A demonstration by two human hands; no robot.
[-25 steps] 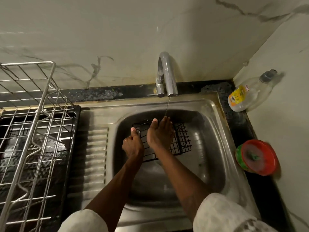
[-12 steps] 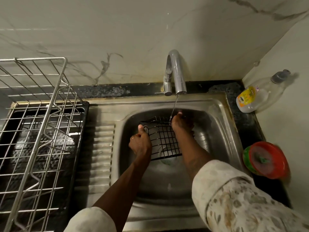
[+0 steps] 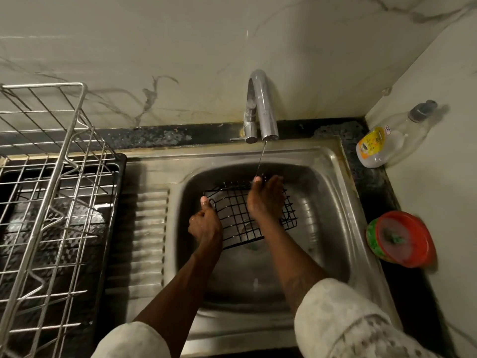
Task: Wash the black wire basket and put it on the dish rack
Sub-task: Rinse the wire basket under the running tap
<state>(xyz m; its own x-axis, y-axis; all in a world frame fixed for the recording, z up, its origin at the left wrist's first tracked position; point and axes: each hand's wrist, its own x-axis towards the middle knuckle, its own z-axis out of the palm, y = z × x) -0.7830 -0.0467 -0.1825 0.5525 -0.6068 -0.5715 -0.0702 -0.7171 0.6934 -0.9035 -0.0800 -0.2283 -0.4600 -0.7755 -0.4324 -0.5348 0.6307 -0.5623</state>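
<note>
Nearest the camera, two pale sleeves (image 3: pixel 343 319) are pushed back and both forearms are stretched into the stainless steel sink (image 3: pixel 333 228). The black wire basket (image 3: pixel 236 223) is held tilted over the drain, inside the basin. Its left edge is gripped by the left hand (image 3: pixel 205 224), fingers curled round the wire and thumb raised along the rim. The right hand (image 3: pixel 265 200) is laid across the mesh with fingers nearly straight, nothing being grasped; its fingertips (image 3: pixel 256 179) are met by a thin stream of water (image 3: pixel 260 158).

Half a second ago that hand was bunched at the basket's far rim. It has since been spread back over the grid, while the left grip is unchanged. A rubbing stroke is therefore judged to be under way, and the washing unfinished.

The silver wire dish rack (image 3: pixel 51 177), well apart on the left, has not been approached. A green round tub with a red lid (image 3: pixel 402 239) is set on the right counter. Farthest back stand the curved chrome tap (image 3: pixel 260 107) and a clear plastic bottle with a yellow label (image 3: pixel 379 146).
</note>
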